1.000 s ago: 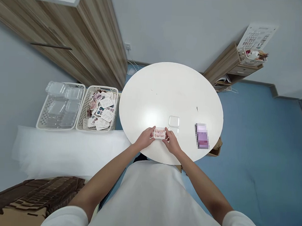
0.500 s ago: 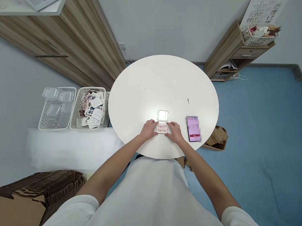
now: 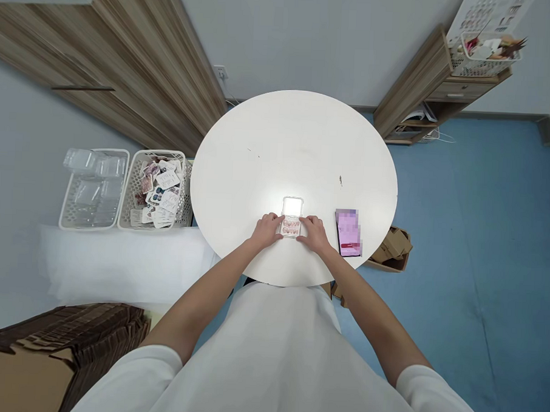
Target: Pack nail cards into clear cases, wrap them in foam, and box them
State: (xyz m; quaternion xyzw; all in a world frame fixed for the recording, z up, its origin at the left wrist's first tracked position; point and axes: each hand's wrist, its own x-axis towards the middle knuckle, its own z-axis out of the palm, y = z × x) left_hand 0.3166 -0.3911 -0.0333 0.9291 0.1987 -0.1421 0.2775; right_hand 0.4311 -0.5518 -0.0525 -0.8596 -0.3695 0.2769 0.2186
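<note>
A small clear plastic case (image 3: 291,217) lies open on the round white table (image 3: 296,146), its lid flipped away from me. In the near half sits a card of pink press-on nails (image 3: 290,227). My left hand (image 3: 266,229) pinches the case's left edge. My right hand (image 3: 313,233) pinches its right edge. Both sets of fingers are curled around the case.
A phone (image 3: 348,232) lies on the table to the right of my hands. Left of the table are a basket of empty clear cases (image 3: 90,189) and a basket of nail cards (image 3: 156,190). Cardboard boxes (image 3: 392,246) sit on the blue floor; wooden cabinets stand behind.
The nail card, held apart from the clear case a second ago, now sits inside its near half. My hands stay on both sides, pressed closer to it.
</note>
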